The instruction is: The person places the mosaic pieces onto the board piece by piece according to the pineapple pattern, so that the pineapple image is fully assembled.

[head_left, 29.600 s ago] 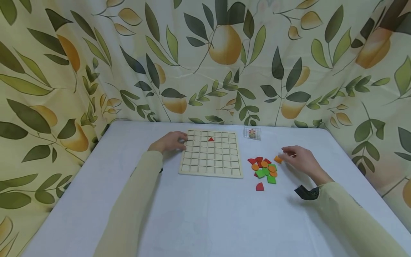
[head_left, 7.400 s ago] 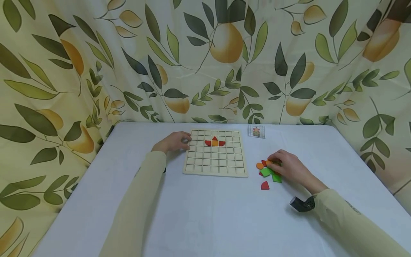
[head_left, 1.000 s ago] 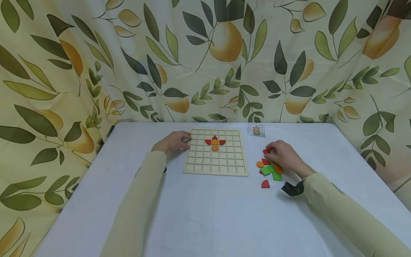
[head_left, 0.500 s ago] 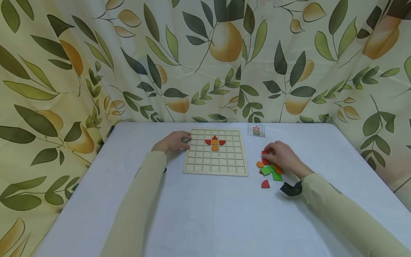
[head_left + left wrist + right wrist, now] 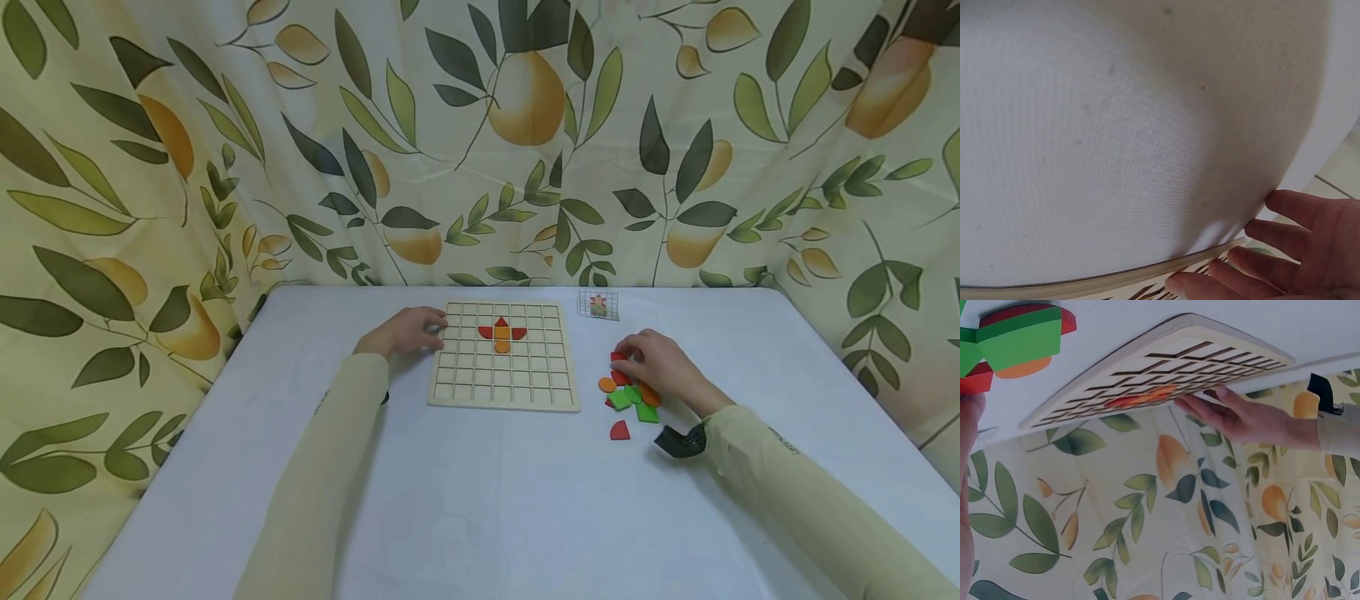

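Note:
A wooden grid board (image 5: 502, 379) lies on the white table (image 5: 480, 500). Near its top a red triangle (image 5: 502, 321), two red quarter pieces, an orange square (image 5: 502, 332) and an orange half circle (image 5: 502, 346) form a figure. My left hand (image 5: 433, 325) rests with straight fingers against the board's left edge, as the right wrist view also shows (image 5: 1235, 415). My right hand (image 5: 624, 360) hovers over a pile of green (image 5: 619, 399), orange (image 5: 607, 384) and red pieces. Its curled fingers pinch a red piece (image 5: 617, 357).
A small picture card (image 5: 598, 305) lies behind the pile, near the table's back edge. One red quarter piece (image 5: 619, 431) sits alone in front of the pile. A leaf-and-pear curtain (image 5: 480, 142) closes off the back and both sides.
Over the last second my right hand has slid slightly left along the pile. Since 7.4 s ago an orange half circle has been added under the orange square. The left hand has not moved.

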Motion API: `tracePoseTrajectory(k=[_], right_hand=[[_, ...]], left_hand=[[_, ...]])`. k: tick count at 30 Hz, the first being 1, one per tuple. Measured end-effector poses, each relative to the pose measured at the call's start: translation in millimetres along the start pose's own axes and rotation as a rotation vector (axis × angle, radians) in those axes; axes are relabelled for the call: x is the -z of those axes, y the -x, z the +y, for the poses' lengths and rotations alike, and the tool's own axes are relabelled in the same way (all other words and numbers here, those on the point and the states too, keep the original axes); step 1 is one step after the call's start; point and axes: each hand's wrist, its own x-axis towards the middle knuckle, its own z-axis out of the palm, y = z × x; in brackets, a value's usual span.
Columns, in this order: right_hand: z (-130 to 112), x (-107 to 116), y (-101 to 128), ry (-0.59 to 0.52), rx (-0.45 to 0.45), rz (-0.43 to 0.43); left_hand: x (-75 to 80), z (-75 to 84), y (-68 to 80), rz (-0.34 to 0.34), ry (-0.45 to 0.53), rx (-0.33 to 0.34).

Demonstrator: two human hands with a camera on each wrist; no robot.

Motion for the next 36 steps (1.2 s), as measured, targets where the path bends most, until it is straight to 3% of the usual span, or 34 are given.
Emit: tracePoseTrajectory(k=[36], right_hand=[[-7.9,-0.6,-0.8,0.023,0.031,0.03]], left_hand=[[3.2,8.1,5.7,-0.01,-0.009,-0.006]])
